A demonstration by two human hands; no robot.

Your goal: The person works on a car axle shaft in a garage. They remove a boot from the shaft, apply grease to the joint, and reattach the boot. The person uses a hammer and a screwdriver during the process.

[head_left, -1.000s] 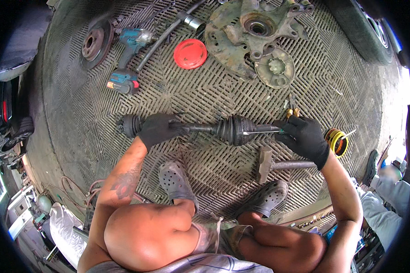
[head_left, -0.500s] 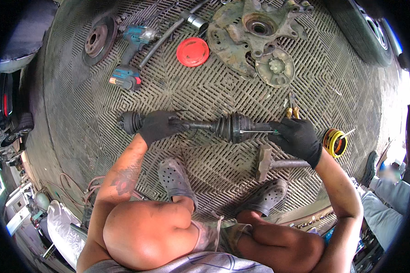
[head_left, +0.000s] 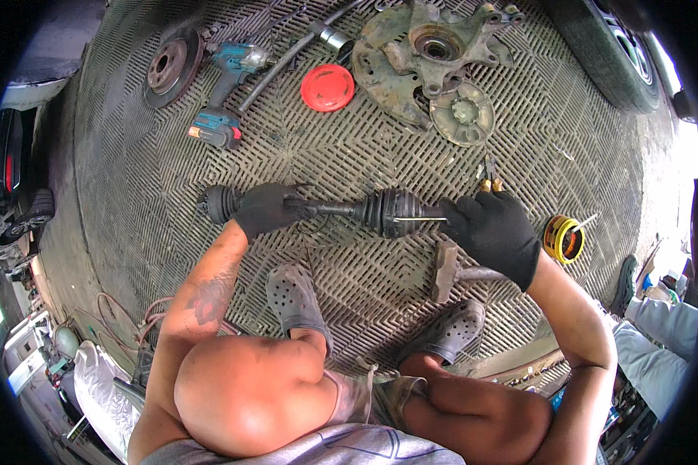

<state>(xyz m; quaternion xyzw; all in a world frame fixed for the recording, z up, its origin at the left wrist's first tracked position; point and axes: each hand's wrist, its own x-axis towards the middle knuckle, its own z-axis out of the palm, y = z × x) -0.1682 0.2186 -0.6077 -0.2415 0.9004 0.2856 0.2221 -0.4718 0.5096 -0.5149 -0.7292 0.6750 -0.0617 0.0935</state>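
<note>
A greasy black drive axle [head_left: 337,209] with ribbed rubber boots spans the view crosswise above the rubber matting. My left hand [head_left: 267,211], in a black glove, is wrapped around it just right of the left-hand boot. At the axle's right end, my gloved right hand [head_left: 495,236] is closed around a thin screwdriver; its bright shank [head_left: 420,219] points left and lies along the right-hand boot [head_left: 395,211]. The tool's handle is hidden in the glove, and so is the axle's right tip. Below this hand a hammer [head_left: 445,271] rests on the mat.
Yellow-handled pliers [head_left: 491,185] lie beyond my right hand; a yellow tub [head_left: 551,239] with a stick stands right of it. Farther off are a red lid [head_left: 329,87], cordless impact wrench [head_left: 229,74], long bar [head_left: 287,58], brake disc [head_left: 163,71], steering knuckle [head_left: 469,50] and wheel [head_left: 609,66].
My right hand has slid left toward the boot, covering more of the screwdriver's shank and the green part seen before. My left hand keeps its hold on the axle.
</note>
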